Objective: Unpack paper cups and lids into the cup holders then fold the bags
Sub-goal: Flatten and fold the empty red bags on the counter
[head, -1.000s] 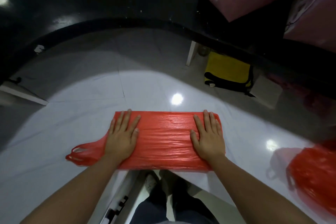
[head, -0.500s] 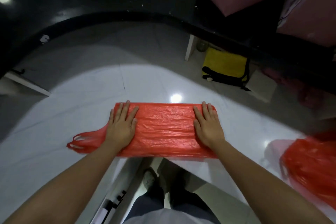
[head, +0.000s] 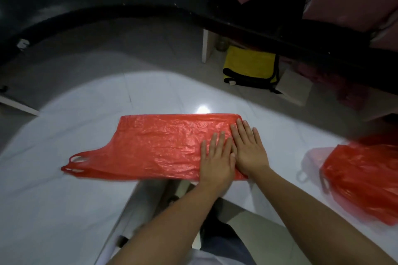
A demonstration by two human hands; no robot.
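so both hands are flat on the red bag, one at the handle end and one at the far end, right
Not quite. In the head view both hands do lie flat on the red bag, but the left hand and the right hand press side by side at the end away from the handles. No hand is at the handle end.

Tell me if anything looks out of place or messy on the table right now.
One thing: a second red bag lies crumpled at the table's right edge, not yet folded. The flattened red bag under the left hand and right hand looks tidy.
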